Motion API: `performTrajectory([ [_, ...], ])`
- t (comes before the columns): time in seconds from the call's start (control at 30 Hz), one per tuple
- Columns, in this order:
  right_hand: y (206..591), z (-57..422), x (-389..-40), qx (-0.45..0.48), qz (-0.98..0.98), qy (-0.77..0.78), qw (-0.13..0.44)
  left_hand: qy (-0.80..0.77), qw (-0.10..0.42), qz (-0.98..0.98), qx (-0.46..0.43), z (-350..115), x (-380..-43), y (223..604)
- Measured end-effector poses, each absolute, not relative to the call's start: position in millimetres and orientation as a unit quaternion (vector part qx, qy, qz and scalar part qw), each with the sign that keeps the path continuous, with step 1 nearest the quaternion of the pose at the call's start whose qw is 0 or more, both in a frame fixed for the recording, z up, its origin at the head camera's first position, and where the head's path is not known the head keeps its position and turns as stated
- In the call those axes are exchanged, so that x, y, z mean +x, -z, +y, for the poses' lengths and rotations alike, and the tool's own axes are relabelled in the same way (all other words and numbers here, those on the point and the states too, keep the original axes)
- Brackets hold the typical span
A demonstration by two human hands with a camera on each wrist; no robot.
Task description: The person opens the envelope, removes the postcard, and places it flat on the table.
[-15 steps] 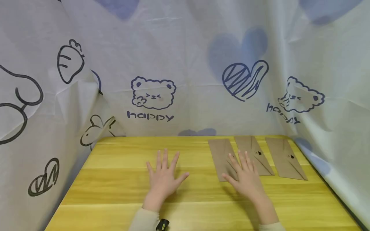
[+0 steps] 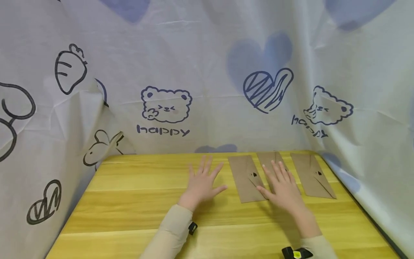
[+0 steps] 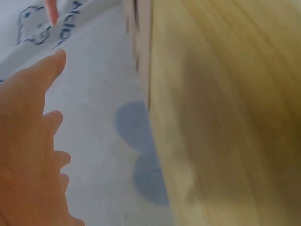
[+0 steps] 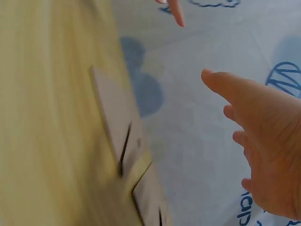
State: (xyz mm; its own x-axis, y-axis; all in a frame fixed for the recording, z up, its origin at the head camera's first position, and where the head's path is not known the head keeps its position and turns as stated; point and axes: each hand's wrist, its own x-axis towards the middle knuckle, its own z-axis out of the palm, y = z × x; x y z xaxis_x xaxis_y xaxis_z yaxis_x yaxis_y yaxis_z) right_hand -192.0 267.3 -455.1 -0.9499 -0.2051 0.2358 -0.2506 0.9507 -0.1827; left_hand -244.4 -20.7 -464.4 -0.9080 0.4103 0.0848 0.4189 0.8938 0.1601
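Observation:
Three flat brown paper pieces lie in a row on the right of the table: a left one (image 2: 240, 180), a middle one (image 2: 267, 158) and a right one (image 2: 308, 176). Each carries a slanting crease, and small dark marks show on them. My right hand (image 2: 285, 190), fingers straight and spread, hovers over the middle piece and hides much of it. Just left of the row is my left hand (image 2: 201, 185), also with spread fingers and nothing in it. In the right wrist view, the right hand (image 4: 268, 146) is raised above the table surface.
The yellow wood-grain table (image 2: 129, 201) runs back to a white cloth (image 2: 207, 118) with blue and black drawings, which also hangs along both sides. Dark bands with small devices are worn at both wrists, including a right wrist device (image 2: 297, 253).
Both hands have moved to the right and slightly forward. The right hand has passed from the left paper piece to the middle one. The view has shifted a little.

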Motion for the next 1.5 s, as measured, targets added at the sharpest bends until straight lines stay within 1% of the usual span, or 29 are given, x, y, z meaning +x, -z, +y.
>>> performTrajectory([
  [0.2, 471, 277, -194, 0.133, -0.985, -0.085, 0.063, 0.077, -0.015, -0.965, -0.251, 7, -267, 475],
  [0.3, 482, 280, -192, 0.141, -0.985, -0.092, 0.044, 0.066, -0.031, -0.961, -0.266, 23, -272, 484],
  [0.4, 491, 280, -188, 0.154, -0.982, -0.107, 0.024, 0.049, -0.049, -0.959, -0.276, 33, -272, 492],
  [0.7, 499, 278, -179, 0.16, -0.978, -0.131, -0.037, -0.004, -0.114, -0.953, -0.281, 49, -265, 491],
  [0.9, 500, 277, -177, 0.158, -0.977, -0.133, -0.055, -0.027, -0.161, -0.951, -0.262, 54, -264, 492],
  [1.03, 500, 275, -177, 0.153, -0.977, -0.136, -0.06, -0.036, -0.163, -0.952, -0.255, 55, -264, 492],
  [1.17, 500, 273, -177, 0.148, -0.977, -0.14, -0.064, -0.046, -0.154, -0.953, -0.258, 55, -264, 491],
  [1.5, 497, 266, -172, 0.153, -0.976, -0.137, -0.068, -0.029, -0.161, -0.952, -0.259, 50, -259, 488],
])
